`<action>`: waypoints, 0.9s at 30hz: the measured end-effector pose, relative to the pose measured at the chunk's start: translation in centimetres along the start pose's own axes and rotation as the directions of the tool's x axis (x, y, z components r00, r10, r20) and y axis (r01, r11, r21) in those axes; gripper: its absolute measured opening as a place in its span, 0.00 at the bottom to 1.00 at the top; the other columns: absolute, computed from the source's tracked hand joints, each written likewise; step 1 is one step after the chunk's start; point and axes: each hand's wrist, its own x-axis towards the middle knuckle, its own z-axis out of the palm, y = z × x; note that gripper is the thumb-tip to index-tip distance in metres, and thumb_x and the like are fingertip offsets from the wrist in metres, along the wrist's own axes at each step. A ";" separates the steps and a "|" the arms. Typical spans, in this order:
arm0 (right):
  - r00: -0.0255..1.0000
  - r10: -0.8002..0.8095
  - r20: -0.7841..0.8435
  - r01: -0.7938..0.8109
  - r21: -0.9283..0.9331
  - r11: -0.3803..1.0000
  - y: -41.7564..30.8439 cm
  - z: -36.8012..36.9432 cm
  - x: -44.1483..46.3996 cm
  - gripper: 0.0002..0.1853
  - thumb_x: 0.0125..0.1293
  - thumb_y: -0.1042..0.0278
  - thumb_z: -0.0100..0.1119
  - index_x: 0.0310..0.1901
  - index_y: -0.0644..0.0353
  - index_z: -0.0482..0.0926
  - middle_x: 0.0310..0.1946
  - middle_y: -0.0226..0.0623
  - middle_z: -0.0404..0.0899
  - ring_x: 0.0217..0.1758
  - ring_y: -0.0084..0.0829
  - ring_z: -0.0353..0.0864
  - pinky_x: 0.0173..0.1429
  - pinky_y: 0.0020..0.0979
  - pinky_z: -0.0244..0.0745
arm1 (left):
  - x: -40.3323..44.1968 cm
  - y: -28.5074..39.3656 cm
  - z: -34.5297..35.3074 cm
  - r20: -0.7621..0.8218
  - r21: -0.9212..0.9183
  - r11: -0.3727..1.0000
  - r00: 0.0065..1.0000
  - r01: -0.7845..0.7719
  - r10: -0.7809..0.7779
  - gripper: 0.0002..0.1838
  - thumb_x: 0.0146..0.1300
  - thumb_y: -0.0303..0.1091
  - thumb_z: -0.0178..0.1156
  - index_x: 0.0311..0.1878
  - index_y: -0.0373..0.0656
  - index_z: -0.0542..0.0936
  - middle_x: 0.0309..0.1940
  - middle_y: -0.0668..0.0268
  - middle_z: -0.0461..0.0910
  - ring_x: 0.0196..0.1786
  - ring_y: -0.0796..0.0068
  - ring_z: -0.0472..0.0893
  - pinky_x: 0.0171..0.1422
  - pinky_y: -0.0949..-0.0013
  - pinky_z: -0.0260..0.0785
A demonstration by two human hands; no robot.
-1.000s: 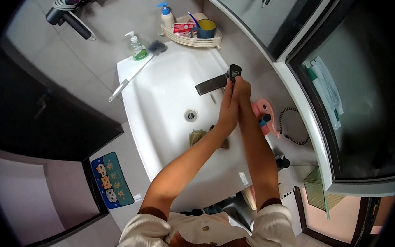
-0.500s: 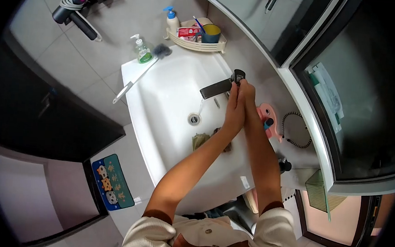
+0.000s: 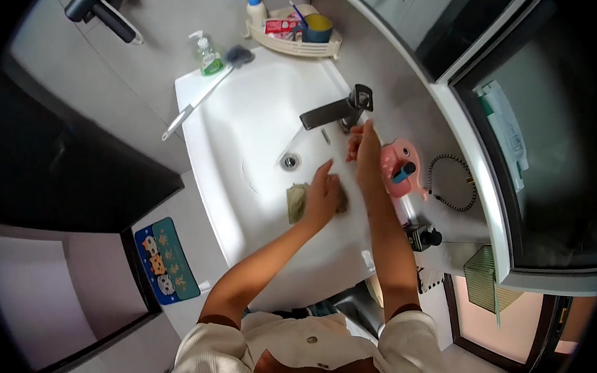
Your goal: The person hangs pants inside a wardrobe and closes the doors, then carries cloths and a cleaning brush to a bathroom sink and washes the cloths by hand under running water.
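A thin stream of water runs from the dark faucet [image 3: 330, 112] into the white sink [image 3: 211, 154], beside the round drain [image 3: 290, 162]. Just below the faucet, my right hand [image 3: 365, 151] has its fingers loosely bent and apart, with nothing visible in them. My left hand [image 3: 320, 200] is over the lower part of the basin, fingers extended and holding nothing I can see. Beneath and beside it lies a crumpled greenish cloth [image 3: 297, 203], partly hidden by the hand. A darker brownish bit of fabric [image 3: 342, 197] shows on its other side.
A long-handled brush [image 3: 198, 102] and green soap bottle [image 3: 209, 58] occupy the sink's left rim. A corner caddy [image 3: 300, 46] holds a cup and tubes. Right of the basin are a pink whale-shaped item [image 3: 396, 182] and a black bottle [image 3: 424, 236]. A mirror cabinet edge [image 3: 462, 135] overhangs there.
Both hands were together at the faucet's handle. My left hand has come down over the cloth, and my right has dropped slightly off the faucet. The view has shifted a little.
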 end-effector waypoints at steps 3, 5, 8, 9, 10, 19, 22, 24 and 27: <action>1.000 0.021 0.013 -0.015 -0.342 0.940 9.4 -2.0 -0.7 0.20 0.68 0.51 0.45 0.31 0.61 0.72 0.17 0.37 0.74 0.18 0.29 0.73 0.26 0.30 0.70 | -4.2 -9.0 -3.2 -0.152 0.416 0.909 0.982 -0.041 0.115 0.22 0.56 0.21 0.53 0.56 0.35 0.69 0.44 0.49 0.73 0.49 0.50 0.73 0.55 0.56 0.66; 0.987 -0.107 0.122 0.162 -0.676 0.719 13.8 -3.2 -1.5 0.15 0.67 0.58 0.46 0.35 0.63 0.73 0.25 0.43 0.78 0.28 0.38 0.78 0.35 0.35 0.73 | -5.4 -10.0 -5.4 -0.136 0.479 0.862 0.985 0.163 -0.111 0.22 0.53 0.21 0.55 0.54 0.34 0.70 0.45 0.48 0.73 0.49 0.47 0.72 0.55 0.56 0.66; 0.908 -0.168 0.385 0.418 -0.796 0.437 17.9 -4.3 -2.9 0.11 0.64 0.67 0.47 0.44 0.63 0.73 0.39 0.46 0.78 0.41 0.45 0.78 0.47 0.40 0.73 | -6.0 -14.8 -6.5 -0.061 0.429 0.843 0.941 0.325 -0.333 0.23 0.51 0.25 0.60 0.53 0.33 0.71 0.46 0.47 0.73 0.51 0.45 0.72 0.56 0.56 0.66; 0.883 -0.164 0.441 0.465 -0.768 0.440 19.1 -4.2 -3.1 0.13 0.62 0.70 0.49 0.47 0.63 0.73 0.42 0.47 0.77 0.45 0.45 0.77 0.50 0.40 0.72 | -6.1 -17.6 -6.1 -0.046 0.373 0.846 0.918 0.381 -0.393 0.24 0.50 0.26 0.61 0.52 0.33 0.71 0.46 0.47 0.73 0.50 0.46 0.73 0.56 0.56 0.66; 0.854 -0.161 0.495 0.511 -0.738 0.441 19.7 -4.0 -3.2 0.16 0.61 0.73 0.50 0.50 0.63 0.72 0.46 0.47 0.76 0.49 0.46 0.75 0.53 0.41 0.71 | -5.8 -18.1 -5.8 -0.028 0.315 0.844 0.893 0.435 -0.450 0.24 0.50 0.26 0.62 0.52 0.33 0.71 0.46 0.48 0.74 0.50 0.47 0.73 0.55 0.56 0.66; 0.889 0.085 0.450 0.424 -0.878 0.221 19.8 -2.7 -3.7 0.22 0.57 0.74 0.53 0.57 0.59 0.69 0.55 0.47 0.70 0.52 0.46 0.73 0.54 0.41 0.69 | -4.9 -10.7 -6.7 -0.393 0.410 0.712 0.815 0.570 -0.425 0.13 0.50 0.34 0.60 0.37 0.37 0.78 0.32 0.54 0.78 0.37 0.52 0.78 0.45 0.57 0.69; 0.794 -0.021 0.607 0.598 -0.788 -0.146 20.2 -2.4 -3.6 0.21 0.55 0.73 0.55 0.54 0.57 0.72 0.50 0.46 0.72 0.50 0.44 0.72 0.50 0.39 0.70 | -3.9 -10.4 -8.2 -0.494 0.426 0.769 0.835 0.476 -0.243 0.10 0.48 0.34 0.58 0.33 0.38 0.78 0.33 0.53 0.78 0.38 0.51 0.77 0.43 0.57 0.69; 0.762 -0.278 0.585 0.479 -0.798 -0.367 18.7 -1.5 -3.3 0.16 0.55 0.74 0.55 0.48 0.56 0.75 0.45 0.41 0.73 0.51 0.40 0.71 0.49 0.39 0.70 | -3.1 -9.8 -9.7 -0.386 0.354 0.770 0.833 0.531 -0.397 0.10 0.48 0.34 0.57 0.31 0.37 0.78 0.32 0.53 0.79 0.37 0.52 0.78 0.42 0.58 0.69; 0.838 -0.274 0.472 0.359 -0.855 -0.375 18.9 -1.8 -2.3 0.11 0.52 0.74 0.57 0.39 0.56 0.77 0.40 0.36 0.74 0.49 0.38 0.71 0.48 0.40 0.70 | -3.2 -8.5 -10.8 0.194 0.566 0.710 0.770 0.418 -0.607 0.11 0.49 0.35 0.55 0.28 0.37 0.78 0.28 0.54 0.80 0.32 0.56 0.79 0.39 0.60 0.70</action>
